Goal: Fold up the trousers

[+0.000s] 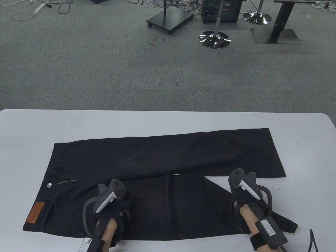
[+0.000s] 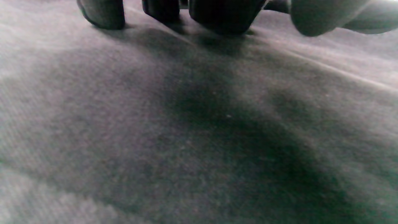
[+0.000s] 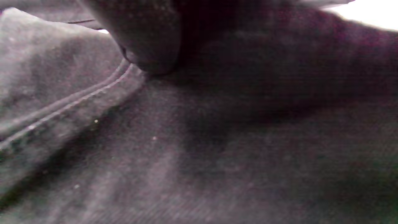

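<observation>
Black trousers point(image 1: 157, 168) spread flat on the white table point(image 1: 31, 126), waist out past the left hand point(image 1: 113, 207). Left fingers point(image 2: 102, 14) pressed flat on cloth, holding nothing. Right hand point(image 1: 245, 191) on the near leg; grip impossible to tell. Near leg partly folded back; most folding left.

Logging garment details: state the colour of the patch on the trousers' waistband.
Tan brown, the patch on the black trousers; best in the table view.
</observation>
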A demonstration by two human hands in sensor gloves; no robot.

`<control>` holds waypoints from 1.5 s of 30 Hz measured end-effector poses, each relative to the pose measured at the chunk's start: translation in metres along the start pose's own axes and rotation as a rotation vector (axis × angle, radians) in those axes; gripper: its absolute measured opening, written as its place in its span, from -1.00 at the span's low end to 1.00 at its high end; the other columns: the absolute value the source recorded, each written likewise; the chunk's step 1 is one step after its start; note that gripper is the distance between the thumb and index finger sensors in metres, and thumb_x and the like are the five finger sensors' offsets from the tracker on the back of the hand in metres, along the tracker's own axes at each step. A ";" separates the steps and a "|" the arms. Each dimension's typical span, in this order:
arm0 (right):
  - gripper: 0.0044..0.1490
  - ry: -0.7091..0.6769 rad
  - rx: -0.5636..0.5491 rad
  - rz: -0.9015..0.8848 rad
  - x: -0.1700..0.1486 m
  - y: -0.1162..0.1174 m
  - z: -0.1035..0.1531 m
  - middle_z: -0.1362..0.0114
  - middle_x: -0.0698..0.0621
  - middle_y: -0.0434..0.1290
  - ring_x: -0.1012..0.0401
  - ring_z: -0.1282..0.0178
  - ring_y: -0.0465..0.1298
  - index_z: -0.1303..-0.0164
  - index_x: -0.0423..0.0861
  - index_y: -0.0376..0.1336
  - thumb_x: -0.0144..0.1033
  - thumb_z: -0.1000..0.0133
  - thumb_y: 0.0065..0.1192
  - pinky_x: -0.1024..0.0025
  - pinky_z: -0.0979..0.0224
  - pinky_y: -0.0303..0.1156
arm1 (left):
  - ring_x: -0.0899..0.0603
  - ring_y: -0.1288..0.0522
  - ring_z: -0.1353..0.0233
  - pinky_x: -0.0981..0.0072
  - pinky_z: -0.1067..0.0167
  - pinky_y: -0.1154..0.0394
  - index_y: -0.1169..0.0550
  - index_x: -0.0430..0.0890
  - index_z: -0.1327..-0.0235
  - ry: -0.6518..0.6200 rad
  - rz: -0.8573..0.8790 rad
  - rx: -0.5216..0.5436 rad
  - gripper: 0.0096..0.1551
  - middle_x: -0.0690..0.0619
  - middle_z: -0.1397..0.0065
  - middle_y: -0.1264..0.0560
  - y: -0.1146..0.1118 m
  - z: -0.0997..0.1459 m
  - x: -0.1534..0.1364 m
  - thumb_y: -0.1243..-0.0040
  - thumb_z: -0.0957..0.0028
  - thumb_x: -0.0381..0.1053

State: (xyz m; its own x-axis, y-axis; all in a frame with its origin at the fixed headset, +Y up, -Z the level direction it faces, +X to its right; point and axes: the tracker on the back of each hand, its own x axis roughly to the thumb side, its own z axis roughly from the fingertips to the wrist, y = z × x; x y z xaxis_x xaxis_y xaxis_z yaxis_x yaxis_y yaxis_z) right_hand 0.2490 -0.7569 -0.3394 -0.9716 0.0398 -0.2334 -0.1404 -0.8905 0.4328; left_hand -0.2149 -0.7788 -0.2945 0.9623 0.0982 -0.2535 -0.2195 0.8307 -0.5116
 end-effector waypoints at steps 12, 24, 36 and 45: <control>-0.29 0.354 -0.473 -0.528 -0.105 -0.081 0.023 -0.52 0.02 0.25 -0.05 -0.53 0.24 -0.54 0.11 -0.01 -0.23 -0.18 0.16 -0.21 -0.66 -0.04 | -0.28 0.01 -0.82 -0.40 -0.58 -0.17 -0.17 0.18 -0.71 0.000 0.003 -0.006 -0.11 0.18 -0.79 0.01 0.000 0.000 0.000 0.05 -0.14 0.51; -0.26 0.304 -0.151 -0.348 -0.096 -0.018 -0.017 -0.74 0.14 -0.03 -0.02 -0.75 0.00 -0.54 0.23 0.01 0.06 -0.15 0.12 -0.22 -0.65 -0.02 | -0.27 0.02 -0.82 -0.40 -0.58 -0.17 -0.16 0.19 -0.71 0.001 0.005 -0.003 -0.11 0.18 -0.79 0.01 0.000 0.000 0.000 0.05 -0.14 0.51; -0.14 0.472 0.121 -0.242 -0.117 0.002 -0.020 -0.75 0.10 -0.17 -0.01 -0.78 -0.08 -0.58 0.19 -0.11 0.29 -0.13 0.00 -0.22 -0.65 -0.03 | -0.24 0.07 -0.83 -0.36 -0.61 -0.13 -0.09 0.22 -0.73 -0.009 -0.031 -0.009 -0.09 0.22 -0.80 0.08 -0.003 -0.002 0.006 0.07 -0.14 0.52; -0.19 0.161 -0.060 -0.313 -0.039 -0.001 -0.042 -0.75 0.15 -0.20 -0.03 -0.77 -0.19 -0.56 0.28 -0.09 0.23 -0.12 0.06 -0.25 -0.66 -0.18 | -0.22 0.08 -0.84 -0.35 -0.61 -0.12 -0.06 0.24 -0.74 0.000 -0.046 -0.010 -0.09 0.22 -0.80 0.10 -0.004 -0.002 0.005 0.08 -0.15 0.52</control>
State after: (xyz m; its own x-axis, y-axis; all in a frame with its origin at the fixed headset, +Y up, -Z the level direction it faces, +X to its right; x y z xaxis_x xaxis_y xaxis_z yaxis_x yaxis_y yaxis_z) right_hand 0.2949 -0.7767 -0.3674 -0.8399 0.2473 -0.4831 -0.4106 -0.8716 0.2679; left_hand -0.2095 -0.7828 -0.2954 0.9714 0.0598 -0.2300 -0.1767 0.8290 -0.5306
